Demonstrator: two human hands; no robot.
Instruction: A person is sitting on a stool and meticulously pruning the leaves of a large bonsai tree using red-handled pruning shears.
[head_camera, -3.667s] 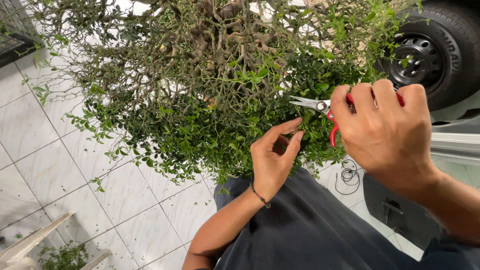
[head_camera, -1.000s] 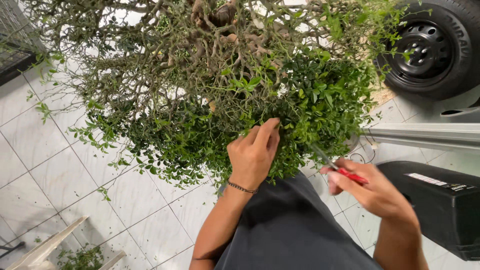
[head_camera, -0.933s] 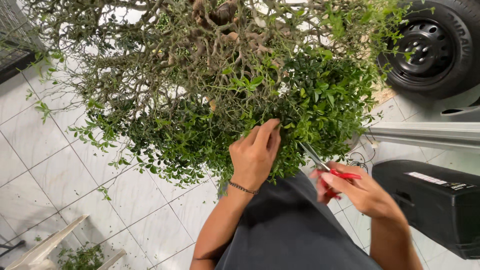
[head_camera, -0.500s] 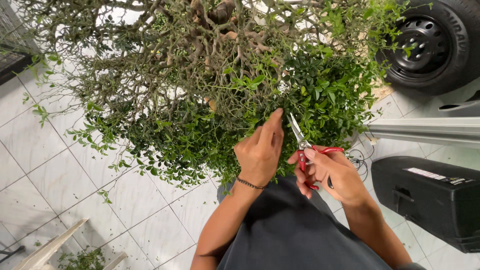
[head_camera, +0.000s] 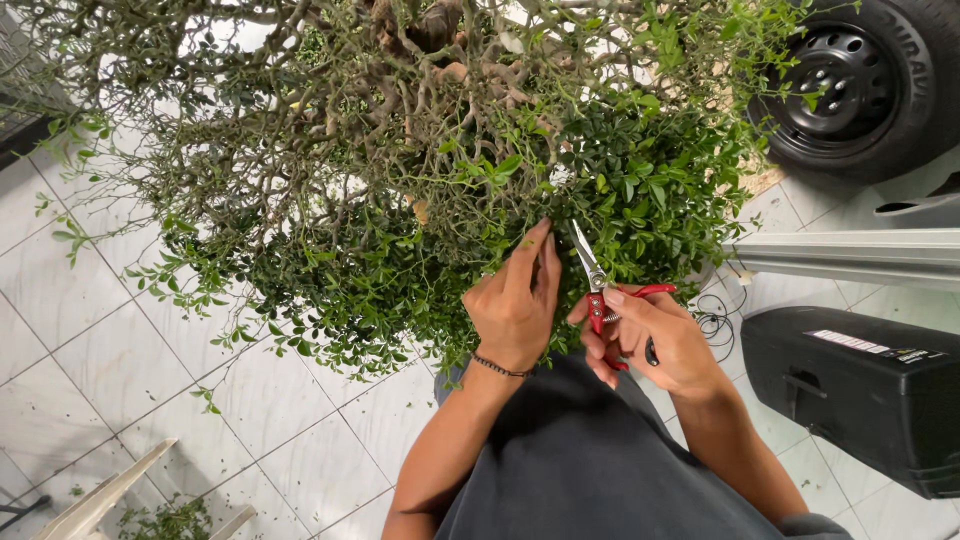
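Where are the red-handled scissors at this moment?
In the head view, right of centre: the right hand holds the scissors, blades up into the shrub foliage, beside the left hand.

Bushy small-leaved shrub (head_camera: 420, 200); left hand (head_camera: 515, 305) among its twigs; right hand (head_camera: 650, 340) gripping red-handled pruning scissors (head_camera: 598, 285) beside it.

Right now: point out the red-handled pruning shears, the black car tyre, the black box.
red-handled pruning shears (head_camera: 592, 272), head view, steel blades.
black car tyre (head_camera: 905, 80), head view, sidewall.
black box (head_camera: 860, 395), head view, side face.

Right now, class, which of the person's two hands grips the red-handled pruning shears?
The right hand holds the red-handled pruning shears; the left hand, wearing a dark bracelet, only touches the green leafy bush.
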